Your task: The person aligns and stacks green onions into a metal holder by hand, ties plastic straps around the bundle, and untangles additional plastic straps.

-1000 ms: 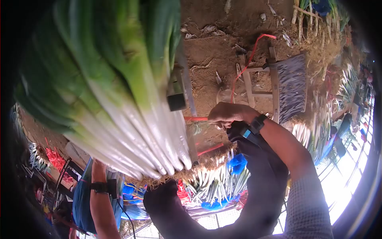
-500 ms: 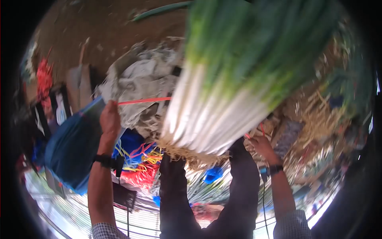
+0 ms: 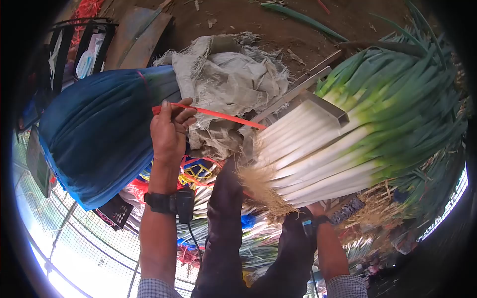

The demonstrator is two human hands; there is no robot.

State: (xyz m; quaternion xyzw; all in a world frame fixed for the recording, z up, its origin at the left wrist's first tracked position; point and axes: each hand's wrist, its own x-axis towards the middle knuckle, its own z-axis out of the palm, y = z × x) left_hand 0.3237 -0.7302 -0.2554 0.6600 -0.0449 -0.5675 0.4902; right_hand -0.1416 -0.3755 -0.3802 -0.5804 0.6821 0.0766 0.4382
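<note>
A big bundle of leeks [image 3: 348, 139], white stalks and green tops, lies across a metal frame [image 3: 318, 99] above my knees, roots toward me. My left hand [image 3: 169, 130] is shut on a red strap [image 3: 221, 115] that runs tight from my fist to the bundle. My right hand [image 3: 314, 212] is under the bundle's root end; only the wrist with its watch shows, the fingers are hidden.
A bundle wrapped in blue cloth [image 3: 99, 134] lies at the left, a crumpled grey sack [image 3: 233, 74] beside it. My dark trouser legs [image 3: 223, 238] are in the middle. Coloured straps [image 3: 194, 174] and more leeks [image 3: 258, 243] lie below on the dirt ground.
The view swung and the leek bundle now lies to the right. My left hand pulled the red strap tighter toward me. My right hand slid under the roots.
</note>
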